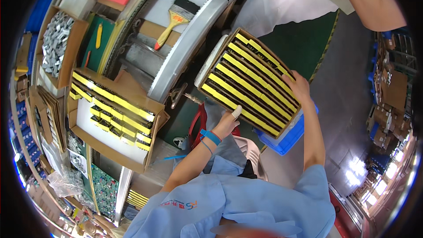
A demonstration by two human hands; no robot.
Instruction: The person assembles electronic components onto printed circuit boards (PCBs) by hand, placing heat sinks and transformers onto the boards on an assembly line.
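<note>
A shallow cardboard box [286,137] is in front of me, tilted in view, filled with rows of small yellow-topped dark parts [253,77]. My right hand [298,89] grips its far right edge, fingers curled over the rim. At the near left edge my left hand [227,121] holds the box, its thumb in a white finger cover against the outer yellow row; its other fingers are partly hidden. A blue strap [210,136] circles my left wrist. Under the box's near right corner a blue plastic bin [284,141] shows.
Left on the bench stands another open carton [110,150] with similar yellow-topped parts, partly filled. A brush [176,20] lies beyond the metal rail [176,57]. Further left is a box of metal pieces [57,39]. Another person's arm [374,4] reaches in at upper right.
</note>
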